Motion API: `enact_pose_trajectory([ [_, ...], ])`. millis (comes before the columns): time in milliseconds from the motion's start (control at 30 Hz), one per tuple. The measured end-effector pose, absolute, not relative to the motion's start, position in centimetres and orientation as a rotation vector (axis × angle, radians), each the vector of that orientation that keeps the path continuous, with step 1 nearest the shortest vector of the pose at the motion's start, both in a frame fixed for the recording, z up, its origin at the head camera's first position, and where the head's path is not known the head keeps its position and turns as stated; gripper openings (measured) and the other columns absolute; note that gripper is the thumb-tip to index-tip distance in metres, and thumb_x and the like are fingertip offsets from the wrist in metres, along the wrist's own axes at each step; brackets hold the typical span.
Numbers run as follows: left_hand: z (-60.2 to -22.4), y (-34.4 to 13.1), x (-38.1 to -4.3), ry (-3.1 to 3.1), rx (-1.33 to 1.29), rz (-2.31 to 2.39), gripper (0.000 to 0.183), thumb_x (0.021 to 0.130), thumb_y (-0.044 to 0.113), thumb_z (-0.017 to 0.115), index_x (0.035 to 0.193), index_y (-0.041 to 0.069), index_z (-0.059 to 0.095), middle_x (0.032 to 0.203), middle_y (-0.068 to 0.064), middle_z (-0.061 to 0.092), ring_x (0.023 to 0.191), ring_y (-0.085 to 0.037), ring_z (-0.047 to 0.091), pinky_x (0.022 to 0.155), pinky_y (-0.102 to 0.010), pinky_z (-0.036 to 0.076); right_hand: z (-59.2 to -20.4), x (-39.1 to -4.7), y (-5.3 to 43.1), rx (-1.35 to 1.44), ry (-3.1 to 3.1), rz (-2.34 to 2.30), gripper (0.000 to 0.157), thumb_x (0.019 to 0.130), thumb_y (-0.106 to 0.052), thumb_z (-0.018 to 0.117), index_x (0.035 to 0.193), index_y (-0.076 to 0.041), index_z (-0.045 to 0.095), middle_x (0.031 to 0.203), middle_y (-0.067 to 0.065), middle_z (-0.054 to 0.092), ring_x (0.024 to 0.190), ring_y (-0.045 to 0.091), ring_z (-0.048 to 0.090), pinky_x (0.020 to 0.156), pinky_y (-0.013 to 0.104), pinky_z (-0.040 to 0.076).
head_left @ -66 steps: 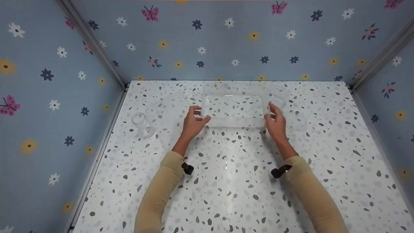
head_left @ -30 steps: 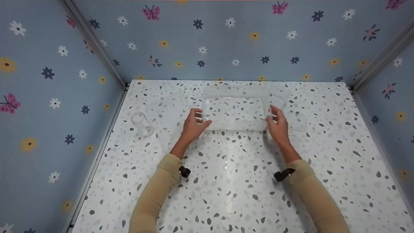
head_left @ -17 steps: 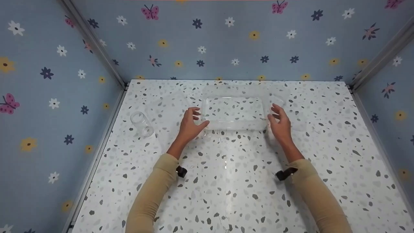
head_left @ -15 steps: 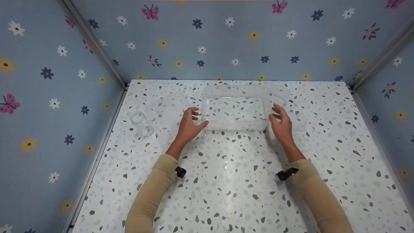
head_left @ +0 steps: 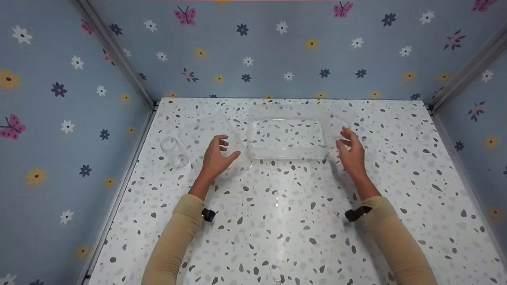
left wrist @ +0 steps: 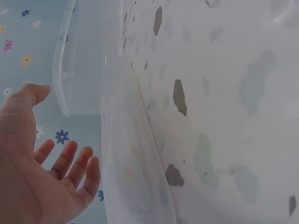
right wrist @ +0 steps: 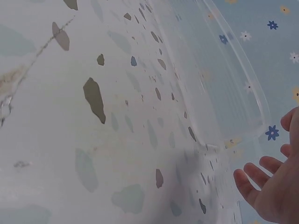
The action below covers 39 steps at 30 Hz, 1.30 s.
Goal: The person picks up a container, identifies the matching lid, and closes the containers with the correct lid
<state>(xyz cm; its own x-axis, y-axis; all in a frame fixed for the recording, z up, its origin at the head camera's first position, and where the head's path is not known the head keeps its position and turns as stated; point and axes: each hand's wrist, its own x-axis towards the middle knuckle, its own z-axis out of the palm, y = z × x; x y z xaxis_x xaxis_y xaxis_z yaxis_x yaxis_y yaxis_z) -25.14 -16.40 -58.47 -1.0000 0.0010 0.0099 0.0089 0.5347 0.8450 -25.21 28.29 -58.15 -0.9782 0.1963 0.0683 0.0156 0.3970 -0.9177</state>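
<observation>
A clear rectangular plastic box (head_left: 289, 153) stands toward the back middle of the table, its wall also seen in the left wrist view and the right wrist view. My left hand (head_left: 217, 158) hovers to the left of it, fingers loosely bent and thumb spread, holding nothing. Under and behind that hand lies a flat see-through plastic piece (left wrist: 131, 163), its edge reaching the box's side. To the box's right is my right hand (head_left: 352, 153), apart from its wall, with relaxed fingers and nothing between them.
A clear jar (head_left: 174, 152) lies at the left of the speckled table (head_left: 285, 221). More faint transparent plastic (head_left: 362, 148) shows beside the right hand. Flowered panels (head_left: 261, 47) close off the back and both sides.
Both hands earlier held the box at its ends and drew it slightly toward me. They have since let go and moved apart, the left hand farther out; the box now stays still.
</observation>
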Motion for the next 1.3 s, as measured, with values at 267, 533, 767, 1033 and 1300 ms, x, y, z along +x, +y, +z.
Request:
enact_pose_trajectory([
  [267, -58.4, -18.7, -24.5, -2.763, 0.052, -1.459, 0.07, 0.101, 0.03, 0.084, 0.159, 0.007, 0.05, 0.145, -0.02, 0.062, 0.135, -0.04, 0.063, 0.117, -0.058, 0.052, -58.1, -25.2, 28.9, -0.151, -2.442, 1.637, 0.055, 0.116, -0.016, 0.057, 0.17, -0.005, 0.047, 0.171, 0.024, 0.054, 0.152, 0.045, 0.059, 0.127, 0.058, 0.047],
  [533, -58.2, -20.5, -23.9, -2.778, 0.163, -1.398, 0.069, 0.102, 0.035, 0.082, 0.157, 0.008, 0.052, 0.146, -0.021, 0.064, 0.135, -0.041, 0.063, 0.116, -0.059, 0.053, -57.6, -24.9, 29.8, -0.179, -2.468, 1.611, 0.056, 0.117, -0.02, 0.055, 0.172, -0.01, 0.046, 0.174, 0.019, 0.053, 0.155, 0.041, 0.057, 0.124, 0.056, 0.049],
  [767, -58.3, -21.4, -23.2, -2.759, 0.329, -1.291, 0.06, 0.103, 0.038, 0.079, 0.151, 0.009, 0.059, 0.143, -0.021, 0.072, 0.131, -0.042, 0.071, 0.11, -0.06, 0.055, -57.5, -25.0, 30.0, -0.16, -2.455, 1.606, 0.055, 0.117, -0.017, 0.056, 0.171, -0.011, 0.047, 0.173, 0.019, 0.053, 0.154, 0.042, 0.058, 0.127, 0.06, 0.047],
  [1033, -58.6, -21.8, -22.7, -2.749, 0.553, -1.147, 0.044, 0.103, 0.037, 0.074, 0.136, 0.007, 0.071, 0.127, -0.019, 0.081, 0.12, -0.044, 0.075, 0.1, -0.062, 0.057, -57.6, -25.2, 30.2, -0.141, -2.468, 1.593, 0.056, 0.117, -0.017, 0.056, 0.171, -0.009, 0.045, 0.173, 0.02, 0.053, 0.154, 0.042, 0.057, 0.129, 0.061, 0.046],
  [1300, -59.1, -22.8, -22.1, -2.717, 0.648, -1.088, 0.029, 0.106, 0.035, 0.072, 0.119, 0.009, 0.076, 0.115, -0.018, 0.084, 0.105, -0.043, 0.078, 0.09, -0.061, 0.059, -57.6, -25.0, 30.5, -0.137, -2.479, 1.582, 0.056, 0.118, -0.019, 0.055, 0.172, -0.01, 0.045, 0.173, 0.021, 0.053, 0.155, 0.044, 0.056, 0.13, 0.061, 0.044],
])
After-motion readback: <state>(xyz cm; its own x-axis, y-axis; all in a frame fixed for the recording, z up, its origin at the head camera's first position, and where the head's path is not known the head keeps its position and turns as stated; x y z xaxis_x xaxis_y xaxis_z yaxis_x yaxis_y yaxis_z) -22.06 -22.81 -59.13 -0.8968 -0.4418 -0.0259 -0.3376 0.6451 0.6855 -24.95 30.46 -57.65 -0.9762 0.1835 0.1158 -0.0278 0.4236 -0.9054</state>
